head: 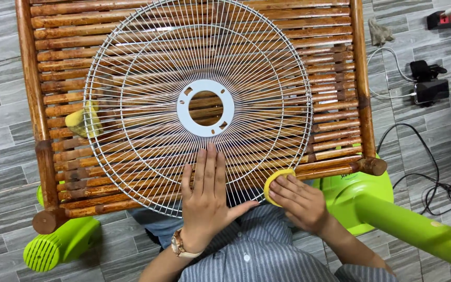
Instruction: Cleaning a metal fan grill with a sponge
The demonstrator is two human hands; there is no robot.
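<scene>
A round white wire fan grille (147, 78) with a pale blue centre ring (205, 108) lies flat on a wooden slatted table (335, 57). My left hand (204, 201) rests flat, fingers spread, on the grille's near part. My right hand (297, 201) presses a yellow sponge (276, 180) against the grille's near right rim. A second yellow sponge (82, 121) lies under the grille's left edge.
A green fan stand and pole (392, 216) lie at the lower right, and a green motor housing (58, 248) sits at the lower left. Black cables and a charger (429, 86) lie on the grey tiled floor at right.
</scene>
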